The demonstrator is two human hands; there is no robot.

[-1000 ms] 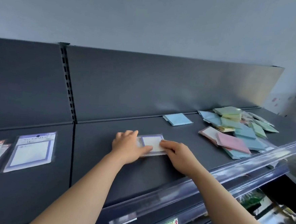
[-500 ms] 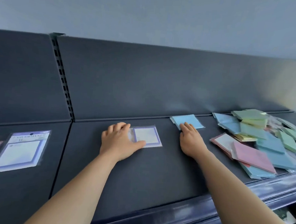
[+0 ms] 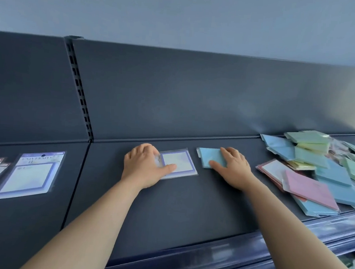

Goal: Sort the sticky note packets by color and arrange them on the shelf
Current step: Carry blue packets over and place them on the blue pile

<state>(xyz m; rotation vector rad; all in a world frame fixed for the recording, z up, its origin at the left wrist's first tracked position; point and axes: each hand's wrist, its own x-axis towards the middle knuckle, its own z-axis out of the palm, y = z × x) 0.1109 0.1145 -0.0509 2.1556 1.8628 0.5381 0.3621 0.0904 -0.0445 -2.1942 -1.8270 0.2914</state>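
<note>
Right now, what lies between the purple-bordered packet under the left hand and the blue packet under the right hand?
In the head view, only bare shelf separates the purple-bordered packet from the blue packet; they do not touch.

A: Where are the hands?
B: The left hand (image 3: 142, 167) presses the purple-bordered packet (image 3: 181, 162) flat on the dark shelf (image 3: 167, 207). The right hand (image 3: 235, 167) lies on the blue packet (image 3: 209, 156) just beside it.
A: And the mixed pile (image 3: 317, 165)?
B: Further right.

Soft, dim, bluish light; faint glare upper right; wide-angle edge bending.
</note>
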